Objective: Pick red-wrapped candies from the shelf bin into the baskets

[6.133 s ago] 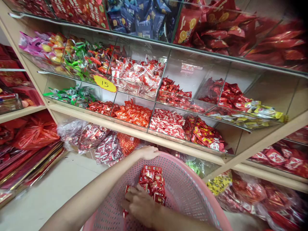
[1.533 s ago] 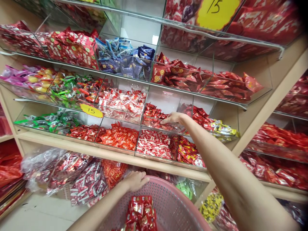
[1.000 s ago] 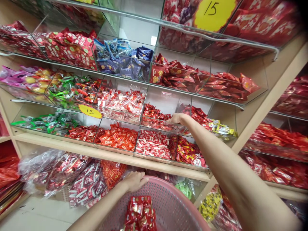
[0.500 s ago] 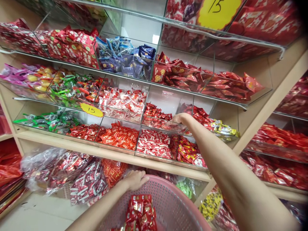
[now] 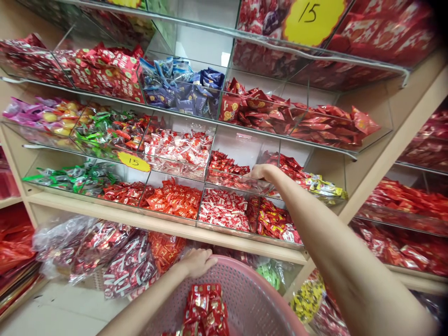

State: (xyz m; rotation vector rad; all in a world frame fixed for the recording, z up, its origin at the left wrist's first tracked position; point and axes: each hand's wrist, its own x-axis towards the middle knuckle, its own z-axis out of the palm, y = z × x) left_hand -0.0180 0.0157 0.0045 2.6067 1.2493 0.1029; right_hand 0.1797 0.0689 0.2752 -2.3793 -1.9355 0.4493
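My left hand grips the far rim of a pink plastic basket with holes in its wall. Inside the basket lies a pile of shiny red packets. My right hand reaches into a clear shelf bin, beside small red-wrapped candies. Its fingers point down behind the bin's front panel and are mostly hidden, so I cannot see whether they hold anything. To the right of that hand lie more red candies and yellow-wrapped sticks.
Clear dividers and front panels edge the bins of the wooden shelf. A yellow price sign reading 15 hangs at left, a larger one at upper right. Bulging plastic bags of candy stand below the lowest shelf, left of the basket.
The view has shifted very slightly. My left hand stays on the basket rim and my right hand stays in the same bin.
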